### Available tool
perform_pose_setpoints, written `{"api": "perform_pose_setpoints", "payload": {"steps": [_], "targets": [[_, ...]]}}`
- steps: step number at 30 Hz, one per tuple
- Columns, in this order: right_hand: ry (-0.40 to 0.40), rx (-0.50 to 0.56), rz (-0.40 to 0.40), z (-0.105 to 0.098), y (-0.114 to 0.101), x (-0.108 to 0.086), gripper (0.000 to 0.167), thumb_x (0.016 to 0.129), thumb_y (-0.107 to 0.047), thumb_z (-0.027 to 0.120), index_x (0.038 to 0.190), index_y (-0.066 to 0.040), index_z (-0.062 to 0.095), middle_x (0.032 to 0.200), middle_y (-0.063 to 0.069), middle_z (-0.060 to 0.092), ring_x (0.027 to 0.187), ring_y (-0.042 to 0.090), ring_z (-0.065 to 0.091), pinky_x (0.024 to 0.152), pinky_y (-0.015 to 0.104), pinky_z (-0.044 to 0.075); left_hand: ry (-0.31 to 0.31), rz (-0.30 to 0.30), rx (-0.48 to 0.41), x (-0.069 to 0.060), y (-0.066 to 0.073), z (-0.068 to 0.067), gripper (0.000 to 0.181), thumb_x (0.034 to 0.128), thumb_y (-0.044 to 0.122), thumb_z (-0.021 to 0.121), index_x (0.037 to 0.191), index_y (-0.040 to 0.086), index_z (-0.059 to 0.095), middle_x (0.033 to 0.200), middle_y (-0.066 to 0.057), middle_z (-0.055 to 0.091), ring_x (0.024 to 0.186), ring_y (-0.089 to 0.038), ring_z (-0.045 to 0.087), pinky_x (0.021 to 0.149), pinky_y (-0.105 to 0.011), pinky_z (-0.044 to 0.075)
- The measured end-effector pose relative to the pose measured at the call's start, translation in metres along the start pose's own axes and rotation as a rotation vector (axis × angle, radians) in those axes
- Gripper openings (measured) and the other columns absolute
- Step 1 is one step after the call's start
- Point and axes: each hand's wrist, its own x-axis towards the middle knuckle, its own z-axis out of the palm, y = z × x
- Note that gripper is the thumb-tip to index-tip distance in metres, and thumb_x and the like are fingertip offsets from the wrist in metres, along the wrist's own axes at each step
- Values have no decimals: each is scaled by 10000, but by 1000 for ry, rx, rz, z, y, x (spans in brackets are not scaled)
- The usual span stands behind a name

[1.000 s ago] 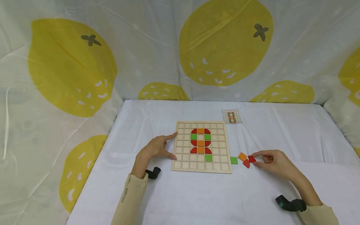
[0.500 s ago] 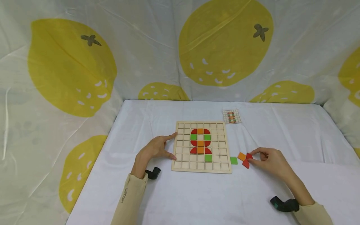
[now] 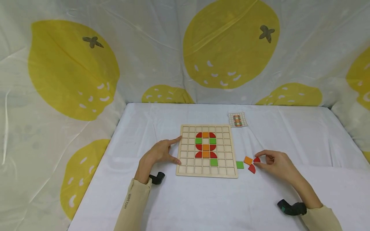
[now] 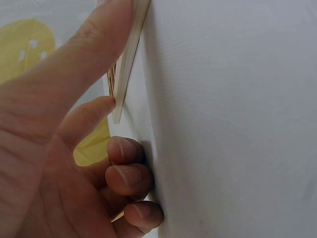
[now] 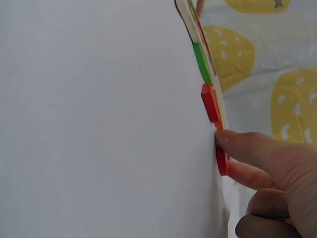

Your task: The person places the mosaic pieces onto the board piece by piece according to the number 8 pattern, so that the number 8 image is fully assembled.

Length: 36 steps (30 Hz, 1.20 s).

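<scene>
My left hand [image 3: 159, 152] touches the left edge of a square wooden grid board [image 3: 224, 148], thumb and index finger spread apart along it. In the left wrist view the other fingers curl beside the board's edge [image 4: 130, 62]. Just right of the board, my right hand [image 3: 278, 162] pinches a red quarter-circle tile [image 3: 256, 159] between thumb and index finger. The right wrist view shows this red tile [image 5: 222, 162] partly hidden by the thumb. Close by lie another red quarter-circle tile [image 3: 252, 168], an orange square tile [image 3: 248, 160] and a green square tile [image 3: 240, 165].
Several red, orange and green tiles sit in the board's middle columns, among them a lone green tile [image 3: 213, 162] lowest. A small pattern card [image 3: 237, 119] lies behind the board's right corner. White cloth [image 3: 202, 205] covers the table; a lemon-print curtain [image 3: 156, 48] hangs behind.
My right hand has shifted slightly left and away from me, and the red tile in its fingers has moved and turned. The left hand and the board keep their place.
</scene>
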Motion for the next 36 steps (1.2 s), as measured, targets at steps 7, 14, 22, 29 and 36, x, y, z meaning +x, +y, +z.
{"api": "perform_pose_setpoints", "payload": {"steps": [7, 14, 22, 29, 36], "targets": [[-76, 13, 31, -10, 6, -2, 331, 816, -208, 883, 1123, -176, 767, 635, -56, 373, 590, 30, 347, 545, 246, 288, 2, 5, -9, 0, 0, 0, 1142, 655, 423, 970, 1613, 324, 357, 890, -65, 535, 827, -186, 471, 694, -306, 379], [-75, 22, 15, -11, 10, -2, 302, 795, -271, 908, 1047, -186, 763, 636, -69, 374, 602, 30, 354, 559, 251, 301, 10, 10, -13, -1, 0, 0, 1139, 656, 421, 971, 1611, 327, 359, 870, -60, 525, 805, -180, 461, 673, -299, 371], [-49, 53, 38, -7, 12, -2, 264, 793, -309, 911, 983, -195, 767, 636, -60, 359, 609, 50, 356, 569, 265, 310, 9, 21, -14, -1, 0, 0, 1134, 662, 418, 971, 1612, 316, 361, 870, -58, 524, 814, -183, 464, 680, -300, 372], [-73, 99, 51, -4, 16, 0, 281, 811, -271, 897, 1040, -152, 787, 641, -63, 324, 618, 42, 330, 573, 268, 305, 11, 18, -14, -2, 0, 0, 1136, 658, 412, 973, 1611, 316, 362, 857, -58, 514, 801, -182, 457, 670, -299, 367], [-73, 147, 14, -1, 5, 1, 271, 819, -245, 889, 1044, -136, 783, 635, -82, 290, 595, 32, 296, 542, 269, 299, 4, 13, -4, -1, -1, 0, 1144, 654, 415, 975, 1612, 319, 357, 848, -53, 500, 789, -178, 444, 663, -291, 355]]}}
